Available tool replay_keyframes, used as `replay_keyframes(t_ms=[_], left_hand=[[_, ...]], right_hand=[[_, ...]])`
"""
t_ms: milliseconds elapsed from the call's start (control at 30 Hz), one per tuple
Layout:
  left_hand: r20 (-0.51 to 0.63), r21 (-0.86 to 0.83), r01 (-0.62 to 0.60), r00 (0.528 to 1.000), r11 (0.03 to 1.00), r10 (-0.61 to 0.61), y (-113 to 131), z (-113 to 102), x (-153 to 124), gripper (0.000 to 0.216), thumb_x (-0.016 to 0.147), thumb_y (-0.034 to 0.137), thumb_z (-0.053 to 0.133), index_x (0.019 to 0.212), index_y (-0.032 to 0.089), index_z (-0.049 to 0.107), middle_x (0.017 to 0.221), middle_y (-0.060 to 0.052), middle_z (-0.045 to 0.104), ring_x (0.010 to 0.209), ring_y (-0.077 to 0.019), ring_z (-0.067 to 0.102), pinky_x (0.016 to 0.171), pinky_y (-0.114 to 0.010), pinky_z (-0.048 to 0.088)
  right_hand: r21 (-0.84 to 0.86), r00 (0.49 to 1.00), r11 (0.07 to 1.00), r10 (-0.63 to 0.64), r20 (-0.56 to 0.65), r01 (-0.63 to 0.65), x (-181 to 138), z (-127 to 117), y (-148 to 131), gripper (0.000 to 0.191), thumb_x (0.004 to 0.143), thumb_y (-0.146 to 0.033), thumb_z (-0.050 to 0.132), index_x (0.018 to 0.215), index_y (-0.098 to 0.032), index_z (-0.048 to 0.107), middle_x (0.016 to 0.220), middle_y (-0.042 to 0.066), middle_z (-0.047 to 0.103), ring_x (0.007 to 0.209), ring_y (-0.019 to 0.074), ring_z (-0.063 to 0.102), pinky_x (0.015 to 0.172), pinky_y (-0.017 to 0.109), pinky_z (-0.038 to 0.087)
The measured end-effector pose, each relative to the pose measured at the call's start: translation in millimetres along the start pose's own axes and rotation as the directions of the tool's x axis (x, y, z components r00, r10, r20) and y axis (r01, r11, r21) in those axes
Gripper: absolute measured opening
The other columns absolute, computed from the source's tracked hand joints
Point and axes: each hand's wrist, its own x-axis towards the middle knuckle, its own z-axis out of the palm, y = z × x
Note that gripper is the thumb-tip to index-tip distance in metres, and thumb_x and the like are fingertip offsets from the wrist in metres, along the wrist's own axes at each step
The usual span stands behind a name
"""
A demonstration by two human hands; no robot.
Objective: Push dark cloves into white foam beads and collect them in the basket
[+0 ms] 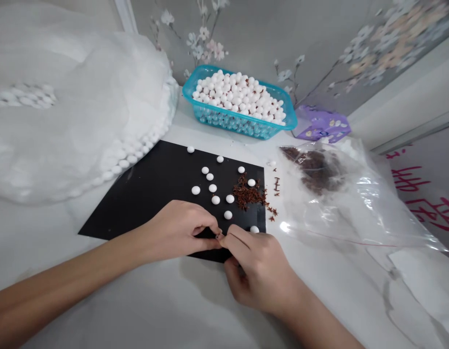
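My left hand (pixel 181 230) and my right hand (pixel 257 264) meet fingertip to fingertip over the near edge of a black mat (pixel 152 194). Both are pinched closed on something small that I cannot make out. Several white beads (pixel 212 188) lie loose on the mat just beyond my fingers. A small heap of brown star-shaped bits (pixel 248 194) sits at the mat's right side. One white bead (pixel 254 229) rests right by my right hand's knuckles.
A turquoise basket (pixel 195 85) full of white beads stands at the back. A large white mesh bag of beads (pixel 75 111) fills the left. A clear plastic bag (pixel 341 198) holding brown bits lies right, a purple packet (pixel 322 126) behind it.
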Motion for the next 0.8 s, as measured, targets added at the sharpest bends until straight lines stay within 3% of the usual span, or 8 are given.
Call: replay_keyframes(t_ms=[133, 267, 367, 433, 500, 567, 700, 800], left_hand=[[-0.002, 0.012, 0.011, 1.0, 1.0, -0.011, 0, -1, 1, 0.017, 0.075, 0.041, 0.061, 0.076, 0.026, 0.07, 0.05, 0.007, 0.043, 0.048, -0.0061, 0.045, 0.047, -0.019, 0.026], [-0.025, 0.05, 0.017, 1.0, 0.999, -0.016, 1, 0, 2, 0.017, 0.074, 0.04, 0.061, 0.077, 0.025, 0.069, 0.048, 0.008, 0.04, 0.046, -0.0062, 0.043, 0.047, -0.02, 0.025], [-0.061, 0.071, 0.012, 0.998, 0.997, -0.008, 1, 1, 1, 0.016, 0.077, 0.037, 0.058, 0.082, 0.025, 0.067, 0.049, 0.008, 0.041, 0.046, -0.0056, 0.043, 0.048, -0.02, 0.026], [-0.077, 0.085, 0.006, 0.997, 0.996, 0.0, 1, 3, 0, 0.016, 0.079, 0.034, 0.055, 0.085, 0.025, 0.066, 0.051, 0.008, 0.043, 0.046, -0.0057, 0.044, 0.048, -0.02, 0.027], [-0.095, 0.101, 0.01, 0.995, 0.995, 0.0, 0, 3, -1, 0.016, 0.08, 0.032, 0.053, 0.089, 0.025, 0.064, 0.053, 0.008, 0.046, 0.047, -0.0062, 0.046, 0.048, -0.02, 0.028], [-0.115, 0.117, 0.02, 0.993, 0.993, -0.006, 0, 3, -1, 0.017, 0.081, 0.03, 0.051, 0.092, 0.025, 0.063, 0.053, 0.008, 0.047, 0.047, -0.0067, 0.047, 0.049, -0.021, 0.03], [-0.142, 0.151, 0.021, 0.99, 0.988, 0.0, 0, 4, -2, 0.02, 0.081, 0.026, 0.051, 0.097, 0.024, 0.061, 0.053, 0.008, 0.048, 0.048, -0.0067, 0.048, 0.049, -0.021, 0.032], [-0.23, 0.207, 0.007, 0.972, 0.978, 0.042, 1, 3, -3, 0.02, 0.081, 0.025, 0.051, 0.098, 0.024, 0.061, 0.054, 0.008, 0.05, 0.049, -0.0071, 0.049, 0.05, -0.021, 0.033]], right_hand=[[-0.029, 0.999, 0.999, 0.015, 0.028, -0.014, 2, -2, -4, 0.019, 0.064, -0.006, 0.039, 0.069, -0.017, 0.053, 0.065, 0.0, 0.048, 0.047, 0.0117, 0.035, 0.04, 0.027, 0.02], [0.078, 0.996, 0.994, 0.065, 0.065, -0.07, -2, -12, 5, 0.024, 0.074, -0.007, 0.04, 0.088, -0.018, 0.057, 0.077, 0.002, 0.055, 0.052, 0.0109, 0.045, 0.043, 0.024, 0.029], [0.119, 0.969, 0.968, 0.231, -0.083, -0.221, -12, -27, 27, 0.023, 0.079, -0.011, 0.043, 0.096, -0.02, 0.057, 0.081, 0.002, 0.058, 0.056, 0.0096, 0.051, 0.05, 0.021, 0.038], [-0.042, 0.929, 0.934, 0.348, -0.121, -0.355, -18, -36, 45, 0.02, 0.077, -0.014, 0.047, 0.091, -0.021, 0.058, 0.083, 0.0, 0.059, 0.044, 0.0071, 0.043, 0.045, 0.022, 0.036], [-0.205, 0.921, 0.898, 0.386, -0.06, -0.389, -24, -43, 59, 0.021, 0.073, -0.012, 0.046, 0.086, -0.022, 0.06, 0.086, 0.0, 0.061, 0.039, 0.0061, 0.041, 0.041, 0.022, 0.033], [-0.247, 0.92, 0.893, 0.391, 0.015, -0.376, -27, -46, 67, 0.026, 0.072, -0.01, 0.044, 0.088, -0.023, 0.06, 0.089, 0.0, 0.062, 0.04, 0.0063, 0.044, 0.041, 0.022, 0.033], [-0.157, 0.928, 0.928, 0.357, 0.11, -0.338, -29, -47, 70, 0.032, 0.076, -0.009, 0.043, 0.099, -0.026, 0.058, 0.096, 0.001, 0.062, 0.046, 0.007, 0.049, 0.045, 0.021, 0.037], [-0.085, 0.923, 0.937, 0.35, 0.158, -0.34, -30, -47, 70, 0.028, 0.079, -0.01, 0.045, 0.096, -0.027, 0.059, 0.096, 0.001, 0.062, 0.051, 0.0077, 0.052, 0.048, 0.022, 0.04]])
